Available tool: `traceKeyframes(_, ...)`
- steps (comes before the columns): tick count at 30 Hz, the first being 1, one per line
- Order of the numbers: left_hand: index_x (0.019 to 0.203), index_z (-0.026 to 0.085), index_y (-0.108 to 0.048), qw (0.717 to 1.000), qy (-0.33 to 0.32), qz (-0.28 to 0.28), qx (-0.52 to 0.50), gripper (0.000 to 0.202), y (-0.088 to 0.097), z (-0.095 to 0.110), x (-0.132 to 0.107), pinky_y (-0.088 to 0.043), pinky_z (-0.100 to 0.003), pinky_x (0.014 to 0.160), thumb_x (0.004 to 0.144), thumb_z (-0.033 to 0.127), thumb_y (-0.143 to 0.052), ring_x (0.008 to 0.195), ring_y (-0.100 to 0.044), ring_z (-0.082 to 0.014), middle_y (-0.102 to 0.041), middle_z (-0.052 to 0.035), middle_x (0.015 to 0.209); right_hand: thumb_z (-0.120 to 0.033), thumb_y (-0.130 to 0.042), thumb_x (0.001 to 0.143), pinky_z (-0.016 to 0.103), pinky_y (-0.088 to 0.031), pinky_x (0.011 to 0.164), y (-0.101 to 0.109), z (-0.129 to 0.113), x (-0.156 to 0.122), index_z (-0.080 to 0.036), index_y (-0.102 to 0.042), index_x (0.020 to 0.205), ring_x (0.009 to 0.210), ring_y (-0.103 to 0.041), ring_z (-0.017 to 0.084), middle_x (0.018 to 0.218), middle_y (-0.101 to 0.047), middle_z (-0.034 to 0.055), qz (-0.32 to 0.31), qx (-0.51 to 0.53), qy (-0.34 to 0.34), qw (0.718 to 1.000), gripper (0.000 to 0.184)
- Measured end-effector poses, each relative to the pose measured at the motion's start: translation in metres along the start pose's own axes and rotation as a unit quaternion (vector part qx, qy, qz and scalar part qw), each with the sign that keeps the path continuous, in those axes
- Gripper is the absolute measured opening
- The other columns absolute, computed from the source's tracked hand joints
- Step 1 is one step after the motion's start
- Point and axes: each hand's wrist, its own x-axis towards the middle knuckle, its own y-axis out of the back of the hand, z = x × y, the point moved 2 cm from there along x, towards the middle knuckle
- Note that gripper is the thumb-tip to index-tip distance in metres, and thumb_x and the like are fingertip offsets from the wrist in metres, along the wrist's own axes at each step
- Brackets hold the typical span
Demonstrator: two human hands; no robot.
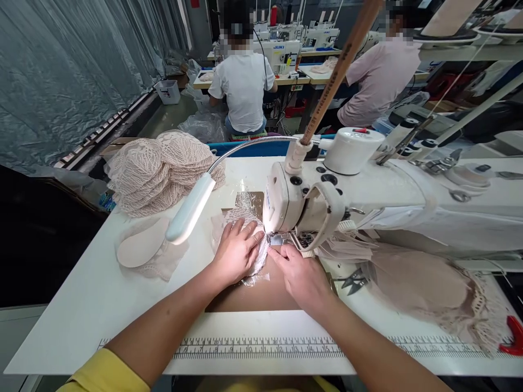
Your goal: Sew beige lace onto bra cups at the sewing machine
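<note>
Currently, the left hand lies flat on a pale lace piece, its grip loose, the fingers spread and pressing the cloth down rather than clasping it. The lace piece sits on a brown sheet on the white tabletop, its right edge right at the stitching end of a white sewing machine. Close by on the other side, the right hand points its index finger toward that same edge, the other fingers curled under; whether its grip pinches any cloth can't be made out. A lamp on a bendy metal neck hangs over the tabletop, left of the machine. Behind it, toward the far left corner, rises a heap of lace cups, and nearer lies a smooth oval pad on some sheer lace. Right of the right hand rests a pair of small scissors, just beside a spread pile of beige fabric with lacy ends. A printed ruler runs along the near edge, passing under both forearms, with a red object at the far right. Beyond, one person in a white shirt and another in a pink shirt sit near other machines.
</note>
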Motion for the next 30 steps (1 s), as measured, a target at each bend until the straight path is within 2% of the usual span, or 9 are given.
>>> traceKeyframes(4,0.123,0.021,-0.060,0.999,0.045,-0.022,-0.013,0.039,0.005,-0.004,-0.001,-0.029,-0.064,0.103,0.085,0.019,-0.050,0.132,-0.035,-0.0407,-0.052,-0.0090,0.137,0.000,-0.042,0.078,0.028,-0.036,0.053,-0.004,0.003,-0.003,-0.019,-0.066,0.116,0.062,-0.054,0.016,0.081,-0.064,0.0054,0.047,0.035,0.014,0.998,0.050)
traceKeyframes(7,0.103,0.019,-0.067,0.994,0.043,-0.067,-0.071,0.034,0.016,-0.005,-0.010,-0.027,-0.062,0.107,0.073,0.011,-0.054,0.133,-0.037,-0.0386,-0.056,-0.0062,0.135,-0.004,-0.041,0.083,0.027,-0.043,0.062,-0.005,0.007,-0.007,-0.016,-0.067,0.113,0.071,-0.059,0.017,0.086,-0.067,0.0055,0.093,0.105,0.029,0.990,0.041)
traceKeyframes(10,0.078,0.021,-0.068,0.971,-0.053,-0.161,-0.169,0.025,0.030,0.005,-0.030,-0.024,-0.054,0.113,0.065,0.005,-0.054,0.131,-0.043,-0.0316,-0.066,0.0012,0.121,-0.008,-0.042,0.087,0.025,-0.046,0.066,-0.003,0.009,-0.009,-0.016,-0.067,0.110,0.076,-0.062,0.016,0.089,-0.069,0.0047,0.104,0.185,0.039,0.976,0.035)
traceKeyframes(12,0.079,0.023,-0.068,0.946,-0.127,-0.189,-0.229,0.029,0.040,0.016,-0.045,-0.022,-0.049,0.116,0.065,0.004,-0.052,0.129,-0.046,-0.0260,-0.069,0.0049,0.115,-0.010,-0.041,0.089,0.024,-0.047,0.067,0.001,0.008,-0.010,-0.017,-0.068,0.104,0.076,-0.062,0.015,0.089,-0.069,0.0046,0.100,0.220,0.039,0.969,0.032)
traceKeyframes(14,0.090,0.024,-0.068,0.941,-0.145,-0.154,-0.264,0.035,0.047,0.024,-0.055,-0.026,-0.042,0.115,0.068,0.004,-0.050,0.126,-0.050,-0.0220,-0.068,0.0032,0.116,-0.013,-0.041,0.090,0.024,-0.048,0.069,0.004,0.007,-0.011,-0.018,-0.068,0.099,0.077,-0.063,0.015,0.089,-0.069,0.0049,0.095,0.239,0.037,0.966,0.029)
traceKeyframes(18,0.111,0.019,-0.063,0.963,-0.082,-0.068,-0.247,0.030,0.046,0.026,-0.057,-0.043,-0.036,0.104,0.086,0.015,-0.047,0.116,-0.057,-0.0203,-0.065,-0.0071,0.121,-0.012,-0.042,0.088,0.023,-0.047,0.067,0.007,0.006,-0.011,-0.019,-0.068,0.097,0.077,-0.062,0.014,0.087,-0.068,0.0047,0.079,0.244,0.042,0.966,0.028)
traceKeyframes(23,0.117,0.017,-0.061,0.985,-0.097,-0.067,-0.125,0.030,0.024,0.024,-0.040,-0.041,-0.047,0.104,0.091,0.027,-0.049,0.121,-0.052,-0.0270,-0.061,-0.0105,0.128,-0.008,-0.042,0.086,0.024,-0.043,0.068,0.005,0.005,-0.010,-0.019,-0.066,0.107,0.078,-0.058,0.015,0.090,-0.066,0.0049,0.042,0.200,0.054,0.977,0.034)
traceKeyframes(27,0.122,0.015,-0.057,0.990,-0.107,-0.060,-0.063,0.034,0.018,0.024,-0.027,-0.046,-0.045,0.097,0.091,0.025,-0.048,0.118,-0.053,-0.0268,-0.059,-0.0128,0.128,-0.008,-0.041,0.087,0.028,-0.036,0.064,0.004,0.002,-0.008,-0.019,-0.068,0.103,0.071,-0.052,0.017,0.080,-0.061,0.0042,0.017,0.096,0.046,0.994,0.033)
traceKeyframes(30,0.125,0.014,-0.055,0.992,-0.100,-0.070,-0.024,0.037,0.020,0.025,-0.024,-0.049,-0.043,0.088,0.090,0.024,-0.048,0.105,-0.056,-0.0258,-0.058,-0.0131,0.129,-0.009,-0.041,0.088,0.029,-0.033,0.061,0.002,0.001,-0.007,-0.019,-0.068,0.104,0.068,-0.049,0.017,0.078,-0.060,0.0038,0.014,0.070,0.034,0.997,0.033)
